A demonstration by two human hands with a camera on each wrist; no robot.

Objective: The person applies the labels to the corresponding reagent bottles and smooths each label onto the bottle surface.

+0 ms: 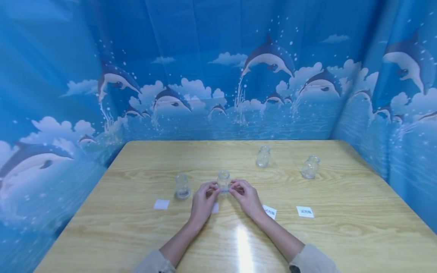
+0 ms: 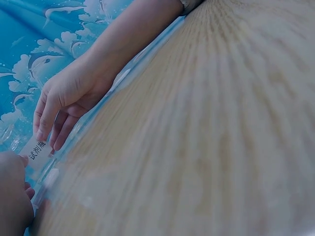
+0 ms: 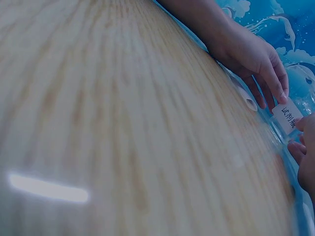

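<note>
A small clear glass jar point(image 1: 223, 181) stands at the middle of the wooden table point(image 1: 341, 235). My left hand point(image 1: 212, 189) and right hand point(image 1: 235, 187) meet at it from either side, fingertips curled in. Between them they pinch a white label point(image 2: 36, 148) with black print, held against the glass. The left wrist view shows my right hand point(image 2: 54, 115) reaching down onto the label's top end. From the right wrist, my left hand point(image 3: 268, 73) is seen at the label point(image 3: 288, 117), with my right fingers point(image 3: 301, 147) at its other end.
Three more clear jars stand apart: one left point(image 1: 182, 185), one behind point(image 1: 263, 156), one far right point(image 1: 310, 167). White labels lie flat on the table at the left point(image 1: 161, 204), under my right wrist point(image 1: 271, 211) and to the right point(image 1: 305, 211). Blue dolphin curtains enclose the table.
</note>
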